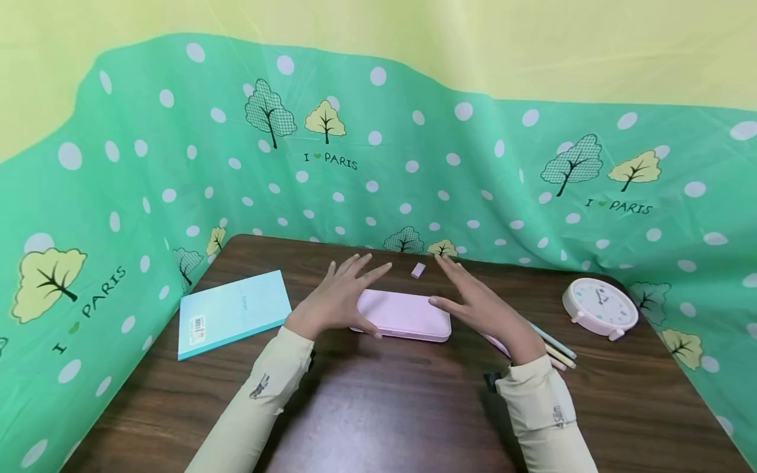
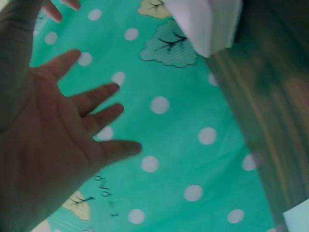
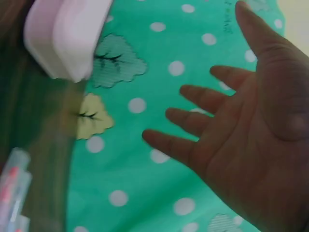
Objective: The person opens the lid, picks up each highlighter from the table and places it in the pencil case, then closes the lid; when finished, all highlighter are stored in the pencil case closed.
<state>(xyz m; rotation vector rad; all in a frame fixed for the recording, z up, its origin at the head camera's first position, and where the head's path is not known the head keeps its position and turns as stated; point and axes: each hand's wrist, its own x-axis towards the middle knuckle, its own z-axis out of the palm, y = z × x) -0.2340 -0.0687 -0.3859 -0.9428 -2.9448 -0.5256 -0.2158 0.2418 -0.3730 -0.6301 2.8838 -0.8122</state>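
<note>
A closed pink pencil case [image 1: 405, 316] lies on the dark wooden table, between the two hands. My left hand [image 1: 337, 299] hovers at its left end with the fingers spread, hiding that end in the head view. On the other side, my right hand [image 1: 481, 305] is held over the right end, fingers extended and thumb apart. Both wrist views show bare palms, the left hand [image 2: 53, 135] and the right hand [image 3: 246, 121], with nothing held. Behind the case sits a small lilac eraser [image 1: 418, 270].
To the left lies a light blue notebook [image 1: 236, 312] with a barcode label. Several pens [image 1: 556, 348] lie partly under the right forearm. A white and pink clock [image 1: 602, 306] is at the far right. A green and yellow cloth [image 1: 414, 197] hangs behind the table.
</note>
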